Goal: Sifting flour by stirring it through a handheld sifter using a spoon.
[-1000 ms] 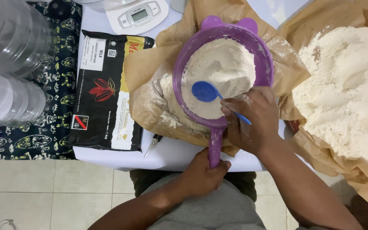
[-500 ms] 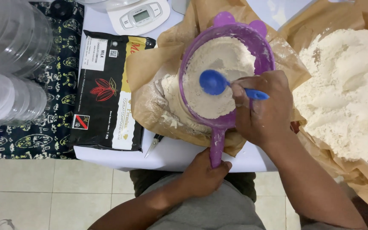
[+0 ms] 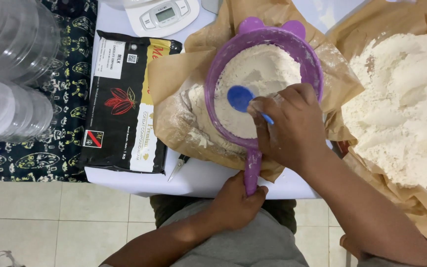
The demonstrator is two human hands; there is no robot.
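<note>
Left hand fingers wrap the purple sieve handle at the tabletop's near edge; right hand fingers pinch the blue spoon in flour.

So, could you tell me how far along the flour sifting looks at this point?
Done: some sifted flour lies on the brown paper under the purple sieve. In hand: the left hand grips the sieve handle while the right hand works a blue spoon in the flour inside. Left: the sieve is well filled, and a large flour heap sits on paper to the right.
</note>
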